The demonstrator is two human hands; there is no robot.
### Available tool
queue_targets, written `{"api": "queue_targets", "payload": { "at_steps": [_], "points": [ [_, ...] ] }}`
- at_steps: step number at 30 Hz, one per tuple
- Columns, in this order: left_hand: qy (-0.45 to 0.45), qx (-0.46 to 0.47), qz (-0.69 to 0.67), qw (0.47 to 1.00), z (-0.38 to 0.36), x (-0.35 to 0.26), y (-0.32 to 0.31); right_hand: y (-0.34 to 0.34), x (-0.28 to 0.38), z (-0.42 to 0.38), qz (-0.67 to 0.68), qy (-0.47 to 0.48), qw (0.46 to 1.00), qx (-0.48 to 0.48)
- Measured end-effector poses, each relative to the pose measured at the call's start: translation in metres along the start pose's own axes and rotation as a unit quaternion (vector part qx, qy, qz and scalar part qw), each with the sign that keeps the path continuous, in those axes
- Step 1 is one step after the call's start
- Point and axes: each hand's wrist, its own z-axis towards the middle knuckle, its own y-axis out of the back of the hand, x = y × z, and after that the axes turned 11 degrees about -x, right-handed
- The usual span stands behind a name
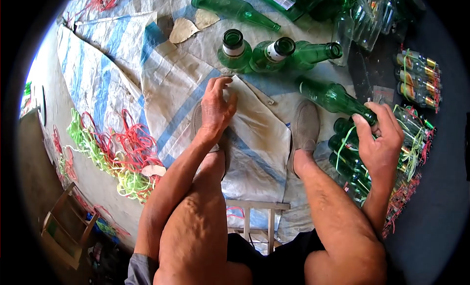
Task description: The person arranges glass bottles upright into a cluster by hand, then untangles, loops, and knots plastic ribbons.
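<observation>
My right hand (381, 138) grips a green glass bottle (335, 96) near its mouth end. The bottle lies tilted, its base pointing to the upper left. My left hand (219, 105) hovers above the striped sheet with its fingers loosely bent and apart, holding nothing. Beyond it stand two green bottles with white neck labels, a left one (236, 55) and a middle one (270, 55). To their right, another green bottle (313, 54) leans with its neck toward the right.
Several bottles tied in bundles (350, 157) lie beside my right leg. More loose bottles (235, 8) lie at the back, with clear glass bottles (367, 23) at the upper right. Red and green plastic strings (127, 148) are heaped at left on the striped sheet (181, 89).
</observation>
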Motion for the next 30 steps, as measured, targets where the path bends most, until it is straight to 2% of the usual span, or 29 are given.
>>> {"api": "queue_targets", "payload": {
  "at_steps": [5,10,13,16,19,30],
  "points": [
    [0.017,0.044,0.038,0.998,-0.007,0.006,0.004,-0.002,0.021,0.006,0.044,0.050,0.997,0.030],
    [-0.016,0.054,0.054,0.997,-0.004,-0.007,0.006,-0.026,0.043,0.009,0.111,0.073,0.989,0.059],
    [-0.011,0.048,0.043,0.998,-0.003,-0.008,0.007,-0.044,0.048,0.013,0.121,0.149,0.980,0.058],
    [0.057,0.068,0.024,0.996,-0.002,-0.014,0.013,-0.061,0.059,0.018,0.132,0.181,0.973,0.062],
    [0.018,0.036,0.051,0.998,-0.003,-0.008,0.012,-0.076,0.068,0.025,0.147,0.208,0.965,0.059],
    [0.000,0.005,0.009,1.000,0.000,-0.015,0.016,-0.112,0.089,0.024,0.175,0.218,0.957,0.073]
  ]
}}
